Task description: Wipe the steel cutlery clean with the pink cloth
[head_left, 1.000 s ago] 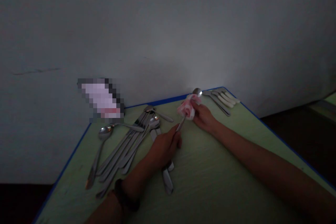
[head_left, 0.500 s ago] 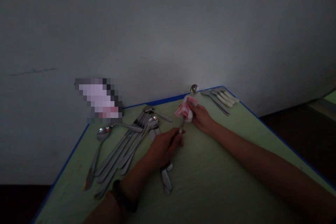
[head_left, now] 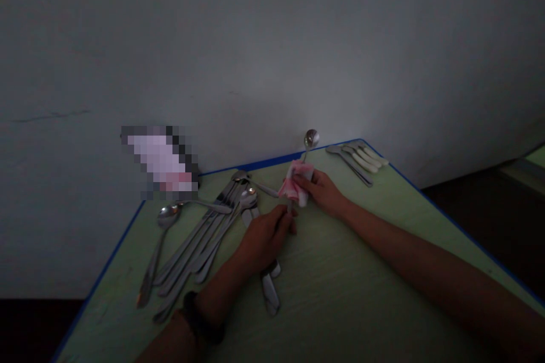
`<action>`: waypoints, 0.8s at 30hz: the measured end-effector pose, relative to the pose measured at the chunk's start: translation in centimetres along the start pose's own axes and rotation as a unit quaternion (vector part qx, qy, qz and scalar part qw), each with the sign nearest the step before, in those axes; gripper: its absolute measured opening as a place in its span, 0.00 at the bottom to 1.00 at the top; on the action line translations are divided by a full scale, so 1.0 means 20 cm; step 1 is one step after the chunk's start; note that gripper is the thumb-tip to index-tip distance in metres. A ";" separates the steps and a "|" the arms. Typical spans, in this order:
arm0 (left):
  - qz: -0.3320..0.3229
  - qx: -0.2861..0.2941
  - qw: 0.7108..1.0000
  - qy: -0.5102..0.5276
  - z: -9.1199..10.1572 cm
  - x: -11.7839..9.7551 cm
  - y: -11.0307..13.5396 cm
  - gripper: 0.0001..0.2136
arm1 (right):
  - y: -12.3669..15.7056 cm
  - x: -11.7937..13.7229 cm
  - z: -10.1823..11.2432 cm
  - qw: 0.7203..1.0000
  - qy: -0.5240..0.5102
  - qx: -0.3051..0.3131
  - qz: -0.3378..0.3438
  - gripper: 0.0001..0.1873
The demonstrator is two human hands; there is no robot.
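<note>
grips the handle end of the spoon (head_left: 311, 138) in the closed left hand (head_left: 266, 235); clamps the pink cloth (head_left: 293, 187) around its shaft with the right hand (head_left: 324, 191). holds the bowl raised above the far edge of the green table (head_left: 340, 295), between loose cutlery (head_left: 200, 238) and white-handled pieces (head_left: 364, 159).

Spoon (head_left: 310, 139) tipped more upright; cloth (head_left: 293, 187) slid down toward left hand (head_left: 266, 235).

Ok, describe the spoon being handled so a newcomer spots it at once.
On the green table, between the cutlery heap and the white-handled pieces, left hand and right hand meet. Their spoon is the only one raised, bowl up, shaft wrapped in pink cloth.
</note>
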State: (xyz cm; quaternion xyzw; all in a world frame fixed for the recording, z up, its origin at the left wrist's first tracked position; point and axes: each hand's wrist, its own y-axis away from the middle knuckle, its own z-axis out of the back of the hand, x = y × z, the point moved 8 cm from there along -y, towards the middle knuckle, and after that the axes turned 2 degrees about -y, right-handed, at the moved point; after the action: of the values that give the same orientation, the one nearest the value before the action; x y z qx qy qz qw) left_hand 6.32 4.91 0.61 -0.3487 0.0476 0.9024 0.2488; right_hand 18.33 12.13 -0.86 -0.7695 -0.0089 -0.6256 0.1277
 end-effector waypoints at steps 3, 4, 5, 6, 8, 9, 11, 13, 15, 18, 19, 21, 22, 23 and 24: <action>-0.004 0.007 1.000 0.002 0.00 0.00 0.00 0.13 | 0.00 0.01 0.00 1.000 0.010 0.002 -0.002 0.16; -0.003 0.010 1.000 0.002 0.00 0.00 0.00 0.13 | 0.00 0.01 0.00 1.000 0.009 0.001 -0.004 0.16; -0.002 0.013 1.000 0.003 0.00 0.00 0.00 0.13 | 0.00 0.00 0.00 1.000 0.007 0.000 -0.006 0.16; -0.001 0.014 1.000 0.004 0.00 0.00 0.00 0.14 | 0.00 0.00 0.00 1.000 0.004 -0.001 -0.007 0.16; 0.001 0.016 1.000 0.007 0.00 0.00 0.00 0.14 | 0.00 -0.01 0.00 1.000 0.001 -0.001 -0.004 0.16; 0.001 0.015 1.000 0.009 0.00 0.00 0.00 0.14 | 0.00 -0.01 0.00 1.000 0.003 0.001 -0.002 0.16; -0.001 0.015 1.000 0.010 0.00 0.00 0.00 0.14 | 0.00 -0.01 0.00 1.000 0.009 0.001 0.003 0.16; -0.006 0.013 1.000 0.010 0.00 0.00 0.00 0.14 | 0.00 0.00 0.00 1.000 0.014 -0.003 0.006 0.16; -0.011 0.010 1.000 0.013 0.00 0.00 0.00 0.14 | 0.00 0.00 0.00 1.000 0.015 -0.005 0.004 0.16; -0.006 0.012 1.000 0.014 0.00 0.00 0.00 0.14 | 0.00 0.00 0.00 1.000 0.014 -0.003 0.000 0.16; -0.004 0.014 1.000 0.014 0.00 0.00 0.00 0.14 | 0.00 0.00 0.00 1.000 0.016 -0.002 0.000 0.16; -0.001 0.016 1.000 0.013 0.00 0.00 0.00 0.14 | 0.00 0.00 0.00 1.000 0.020 0.000 -0.001 0.16; 0.000 0.016 1.000 0.013 0.00 0.00 0.00 0.14 | 0.00 0.00 0.00 1.000 0.020 -0.001 -0.002 0.17; 0.001 0.015 1.000 0.012 0.00 0.00 0.00 0.14 | 0.00 0.00 0.00 1.000 0.020 -0.002 -0.003 0.17; 0.001 0.015 1.000 0.011 0.00 0.00 0.00 0.14 | 0.00 0.00 0.00 1.000 0.019 -0.005 -0.003 0.17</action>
State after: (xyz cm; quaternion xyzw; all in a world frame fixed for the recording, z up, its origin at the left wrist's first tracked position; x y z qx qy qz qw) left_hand 6.39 4.93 0.69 -0.3547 0.0644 0.8978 0.2530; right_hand 18.35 12.14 -0.91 -0.7583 -0.0061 -0.6403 0.1224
